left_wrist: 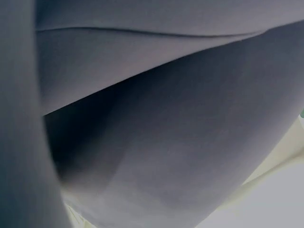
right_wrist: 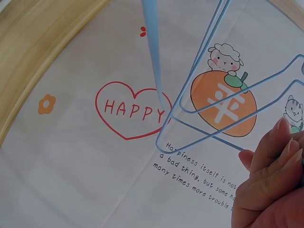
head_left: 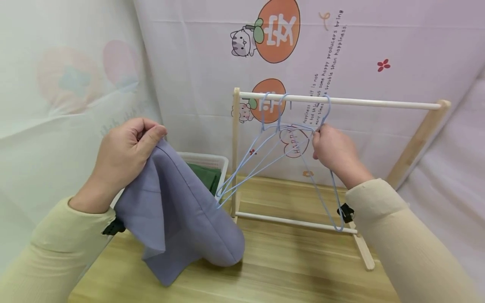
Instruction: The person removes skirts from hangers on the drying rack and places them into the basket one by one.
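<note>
In the head view my left hand (head_left: 123, 158) pinches a greyish-purple piece of cloth (head_left: 189, 210) by its upper edge. The fabric hangs in folds down toward the table, and its exact kind of garment cannot be told. It fills most of the left wrist view as large folds (left_wrist: 190, 142). My right hand (head_left: 335, 149) grips a light blue wire hanger (head_left: 334, 198) just below its hook, which is at the rack's top rail (head_left: 379, 102). Two more blue hangers (head_left: 262, 113) hang to its left. The right wrist view shows curled fingers (right_wrist: 266, 161) beside the hanger wires.
A wooden rack with a left post (head_left: 235, 139) and a white lower bar (head_left: 288, 221) stands on the wood-grain table (head_left: 288, 261). Behind the cloth is a white basket (head_left: 221, 162) with green fabric (head_left: 204, 176) inside. A printed white curtain (head_left: 197, 63) covers the back.
</note>
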`<state>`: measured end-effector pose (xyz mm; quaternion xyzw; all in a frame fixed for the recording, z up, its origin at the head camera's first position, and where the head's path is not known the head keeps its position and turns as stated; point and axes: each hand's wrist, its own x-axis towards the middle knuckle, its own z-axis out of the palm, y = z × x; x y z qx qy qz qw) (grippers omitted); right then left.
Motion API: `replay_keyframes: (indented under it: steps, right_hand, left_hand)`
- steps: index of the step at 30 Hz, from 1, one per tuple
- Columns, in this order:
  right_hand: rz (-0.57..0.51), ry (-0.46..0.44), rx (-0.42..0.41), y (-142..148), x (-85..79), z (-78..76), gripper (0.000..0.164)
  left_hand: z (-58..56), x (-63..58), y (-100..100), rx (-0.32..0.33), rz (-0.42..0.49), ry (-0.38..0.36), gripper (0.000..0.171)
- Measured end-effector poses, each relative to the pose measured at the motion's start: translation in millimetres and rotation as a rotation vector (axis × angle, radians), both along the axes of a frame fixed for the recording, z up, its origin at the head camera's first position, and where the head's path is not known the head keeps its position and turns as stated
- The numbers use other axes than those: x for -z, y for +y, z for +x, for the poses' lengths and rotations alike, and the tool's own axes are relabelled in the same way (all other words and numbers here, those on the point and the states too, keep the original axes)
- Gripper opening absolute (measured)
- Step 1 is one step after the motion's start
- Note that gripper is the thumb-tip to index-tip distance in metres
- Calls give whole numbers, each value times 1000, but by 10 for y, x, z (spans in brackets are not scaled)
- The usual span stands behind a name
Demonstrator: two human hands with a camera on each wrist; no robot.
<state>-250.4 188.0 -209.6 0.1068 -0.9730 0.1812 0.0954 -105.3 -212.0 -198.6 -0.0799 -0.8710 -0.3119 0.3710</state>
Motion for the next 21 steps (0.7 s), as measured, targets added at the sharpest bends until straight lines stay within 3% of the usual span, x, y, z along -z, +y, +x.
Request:
replay_keyframes:
  steps: [9, 21]
  right_hand:
    - [9, 6, 1, 3, 6, 13, 36]
    - [8, 7, -4, -32, 11, 8, 38]
  left_hand:
    - [9, -55, -88, 44, 0, -178, 28]
    - [58, -143, -220, 102, -50, -334, 37]
